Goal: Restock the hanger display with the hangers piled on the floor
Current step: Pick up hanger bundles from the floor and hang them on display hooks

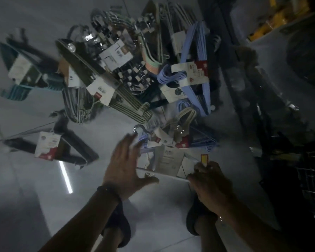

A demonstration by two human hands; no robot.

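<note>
1. Ref. landmark: clear hanger pack [168, 160] w/ white paper label, lying low over the pale tiled floor [35, 188], directly in front of the person.
2. R hand [210, 182]: at the pack's right end, fingers curled tight round the hanger ends, firm grip. A small yellow-and-red tag [204, 159] stands just above the knuckles; cannot tell if the hand holds it too.
3. L hand [125, 166]: at the pack's left end, palm down, fingers straight and spread wide, thumb out toward the pack's near bar. Grips nothing. Contact w/ the pack: cannot tell (motion blur). Dark wristband [109, 192] on that wrist.
4. Chrome hook [139, 127] shows just beyond the L fingertips, at the pack's far-left corner.
5. Cream hanger pack [182, 124] lies on the floor just beyond the clear pack, touching or overlapping it.
6. Main hanger pile [120, 70] sits further beyond, on the floor: mixed bundles, most w/ card labels.
7. Blue hanger pack [198, 73] is at the pile's right side, beyond the clear pack.
8. Teal hanger pack [22, 73] is far beyond-left, apart from the pile's core.
9. Black hanger pack [80, 151] w/ red-and-white label lies alone, left of the clear pack.
10. Dark rack [262, 106] runs along the right of the clear pack; detail too dim to read.
11. Two dark shoes [120, 226] stand on the floor nearer than the pack.
</note>
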